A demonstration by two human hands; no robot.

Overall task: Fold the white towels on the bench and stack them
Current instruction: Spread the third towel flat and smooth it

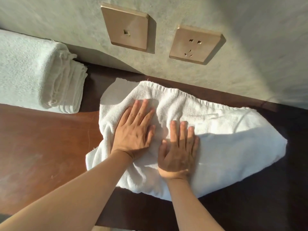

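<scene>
A white towel [225, 144], folded into a thick wrinkled pad, lies on the brown wooden bench [41, 139] near the wall. My left hand [135, 129] lies flat on the towel's left part, fingers straight and spread. My right hand [179, 150] presses flat on the towel's middle, fingers straight and pointing toward the wall. At the far left sits a stack of folded white towels [33, 72], apart from the towel under my hands.
A grey wall [250, 47] rises right behind the bench and carries two bronze socket plates [126, 29], [195, 45]. The bench's front edge runs below my forearms. Bare wood shows to the left of the towel, dark surface to the right.
</scene>
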